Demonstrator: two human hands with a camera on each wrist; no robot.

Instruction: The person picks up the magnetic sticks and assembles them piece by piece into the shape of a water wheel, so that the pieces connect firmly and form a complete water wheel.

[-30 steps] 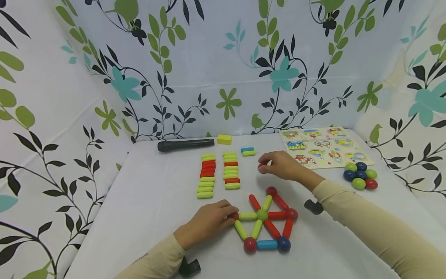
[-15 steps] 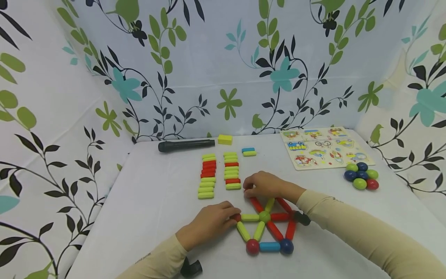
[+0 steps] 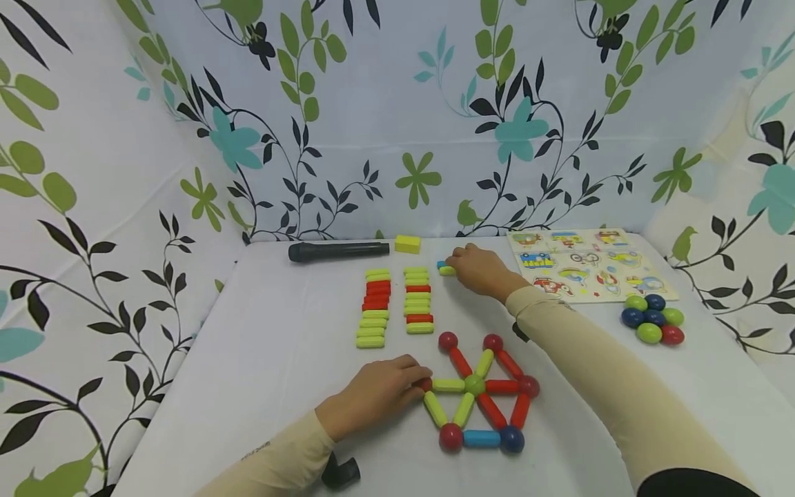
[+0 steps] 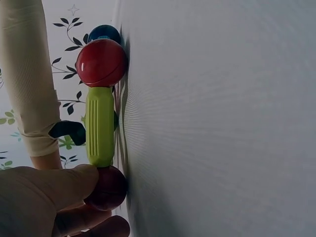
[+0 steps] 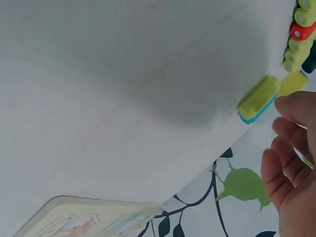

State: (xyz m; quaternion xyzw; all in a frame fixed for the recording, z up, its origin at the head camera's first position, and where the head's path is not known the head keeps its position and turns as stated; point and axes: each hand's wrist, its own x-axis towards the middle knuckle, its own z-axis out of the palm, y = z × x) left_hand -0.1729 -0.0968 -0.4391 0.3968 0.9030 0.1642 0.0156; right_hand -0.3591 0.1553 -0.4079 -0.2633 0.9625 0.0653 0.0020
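Note:
A flat wheel of magnetic rods and balls lies on the cloth, its green ball [image 3: 475,384] at the hub. My left hand [image 3: 375,397] pinches the dark red ball [image 4: 107,188] at the wheel's left corner, thumb against it. From that ball a ribbed green rod [image 4: 100,127] runs to another red ball [image 4: 101,62]. Farther back, my right hand [image 3: 481,269] reaches to a green rod [image 5: 258,97] lying beside a blue rod [image 5: 258,112]. Its fingertips are close by the rods' end, loosely bent with nothing between them. A red ball [image 3: 448,341] caps the wheel's upper-left red rod [image 3: 460,362].
Two columns of green and red rods, the left column [image 3: 373,307] and the right column [image 3: 418,299], lie behind the wheel. A black microphone [image 3: 338,251] and yellow block [image 3: 407,244] are at the back. A picture board [image 3: 590,266] and ball cluster [image 3: 653,317] lie right.
My right hand has set a red ball on the upper-left red rod, let go, and moved back to the blue and green rods. The left hand stays at its ball.

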